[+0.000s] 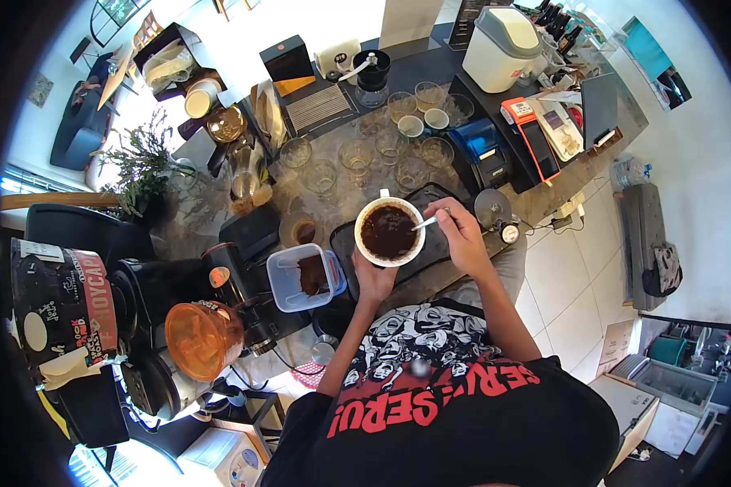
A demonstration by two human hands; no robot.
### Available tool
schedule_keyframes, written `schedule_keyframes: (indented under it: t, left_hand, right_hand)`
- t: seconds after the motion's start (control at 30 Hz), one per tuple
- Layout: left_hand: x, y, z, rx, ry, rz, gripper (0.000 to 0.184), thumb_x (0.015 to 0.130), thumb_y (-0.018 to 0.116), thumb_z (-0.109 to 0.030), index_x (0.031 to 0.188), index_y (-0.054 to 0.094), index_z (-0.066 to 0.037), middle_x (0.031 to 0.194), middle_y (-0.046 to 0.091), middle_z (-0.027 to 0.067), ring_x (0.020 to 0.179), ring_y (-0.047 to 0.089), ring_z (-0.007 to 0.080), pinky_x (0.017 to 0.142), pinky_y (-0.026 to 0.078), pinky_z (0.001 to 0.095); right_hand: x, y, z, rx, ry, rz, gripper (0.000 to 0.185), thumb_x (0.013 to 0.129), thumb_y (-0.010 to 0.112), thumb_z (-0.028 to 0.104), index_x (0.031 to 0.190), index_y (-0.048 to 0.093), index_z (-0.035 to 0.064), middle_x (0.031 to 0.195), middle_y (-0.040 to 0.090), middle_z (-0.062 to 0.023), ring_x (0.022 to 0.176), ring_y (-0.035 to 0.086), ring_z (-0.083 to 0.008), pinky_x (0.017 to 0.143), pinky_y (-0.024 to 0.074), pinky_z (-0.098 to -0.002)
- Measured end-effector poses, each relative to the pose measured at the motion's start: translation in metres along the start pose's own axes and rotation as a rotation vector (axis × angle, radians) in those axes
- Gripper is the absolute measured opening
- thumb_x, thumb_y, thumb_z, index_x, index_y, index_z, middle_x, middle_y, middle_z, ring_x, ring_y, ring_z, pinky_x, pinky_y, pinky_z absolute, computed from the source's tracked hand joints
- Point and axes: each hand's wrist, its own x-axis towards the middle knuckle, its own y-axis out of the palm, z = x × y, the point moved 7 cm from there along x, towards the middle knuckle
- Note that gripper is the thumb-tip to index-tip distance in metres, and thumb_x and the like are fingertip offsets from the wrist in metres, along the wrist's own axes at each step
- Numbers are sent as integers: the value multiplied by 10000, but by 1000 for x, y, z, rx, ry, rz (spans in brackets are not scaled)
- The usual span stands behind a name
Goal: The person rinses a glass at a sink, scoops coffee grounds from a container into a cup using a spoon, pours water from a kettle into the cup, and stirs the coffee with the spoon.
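In the head view a white cup (384, 195) of dark coffee (388, 231) is held up above the counter's front edge. My left hand (372, 280) grips the cup from below, its fingers mostly hidden behind it. A metal spoon (425, 223) dips into the coffee at the right side of the cup. The fingers of my right hand (460, 231) are pinched on the spoon's handle. Behind the cup lies a dark tray (430, 195). To the left of my left hand stands a clear plastic tub (288, 296) with brown coffee grounds (312, 276) inside.
Several glasses (356, 154) and two small cups (435, 119) stand on the counter beyond. Coffee grinders, one with an orange hopper (203, 341), crowd the left. A glass with brown residue (299, 230) sits near the tub. A dial gauge (508, 234) and a blue-black printer (479, 150) are at right.
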Motion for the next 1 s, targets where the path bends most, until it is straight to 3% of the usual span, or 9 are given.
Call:
schedule_keyframes:
  t: [0.07, 0.27, 0.57, 0.67, 0.77, 0.8, 0.9, 1.0]
  left_hand:
    - [2, 1, -6, -3, 4, 55, 628, 873, 852, -58, 1437, 587, 19, 1358, 708, 124, 1221, 694, 227, 1086, 517, 370]
    - [2, -1, -12, -57, -128, 98, 609, 865, 876, -68, 1413, 622, 8, 1340, 722, 112, 1201, 694, 224, 1079, 519, 377]
    - [-8, -10, -54, -95, -90, 40, 949, 842, 919, -110, 1602, 364, 12, 1546, 530, 164, 1454, 512, 265, 1222, 385, 408]
    - [-27, -17, -35, 52, -225, 148, 1080, 826, 936, -274, 1650, 311, 36, 1550, 542, 252, 1453, 521, 342, 1237, 374, 443]
    - [-59, -28, -33, 150, -468, 338, 1096, 817, 940, -366, 1634, 350, 62, 1557, 544, 292, 1405, 572, 351, 1208, 418, 440]
    - [-69, -35, -36, 203, -501, 286, 896, 846, 919, -390, 1529, 543, 54, 1450, 656, 273, 1303, 658, 317, 1128, 488, 419]
    - [-71, -38, -82, 173, -726, 601, 559, 936, 847, -349, 1324, 713, 31, 1267, 766, 192, 1155, 713, 230, 1028, 531, 377]
    - [-65, -36, -133, -14, -623, 709, 323, 1031, 754, -283, 1132, 788, 22, 1139, 799, 118, 1047, 707, 146, 969, 535, 332]
  right_hand:
    - [-1, 0, 6, 12, 53, -25, 254, 1136, 530, 206, 1155, 679, 1, 1068, 642, -24, 919, 521, -103, 857, 441, -267]
    - [-3, 3, 7, -14, 25, 5, 238, 1126, 549, 182, 1158, 678, -15, 1043, 621, -32, 920, 535, -108, 852, 444, -271]
    - [-4, 4, 20, -129, -26, 68, 210, 1063, 635, 161, 1087, 691, -39, 1125, 692, -126, 1084, 641, -258, 991, 478, -367]
    - [-5, 4, 27, -200, -61, 72, 202, 1041, 657, 155, 1084, 689, -40, 1139, 697, -140, 1110, 648, -289, 1010, 480, -383]
    - [-5, 4, 37, -251, -112, 55, 193, 1023, 670, 142, 1071, 683, -44, 1138, 695, -153, 1109, 644, -316, 1008, 485, -397]
    - [-5, 3, 40, -265, -121, 50, 182, 1018, 680, 140, 1055, 684, -38, 1137, 692, -152, 1111, 643, -326, 1004, 488, -403]
    - [-5, 2, 47, -314, -169, 16, 159, 997, 711, 137, 1007, 690, -20, 1143, 684, -150, 1128, 641, -350, 998, 492, -422]
    - [-5, 0, 61, -402, -268, -47, 148, 965, 743, 138, 961, 703, -4, 1165, 681, -152, 1156, 641, -363, 1012, 488, -444]
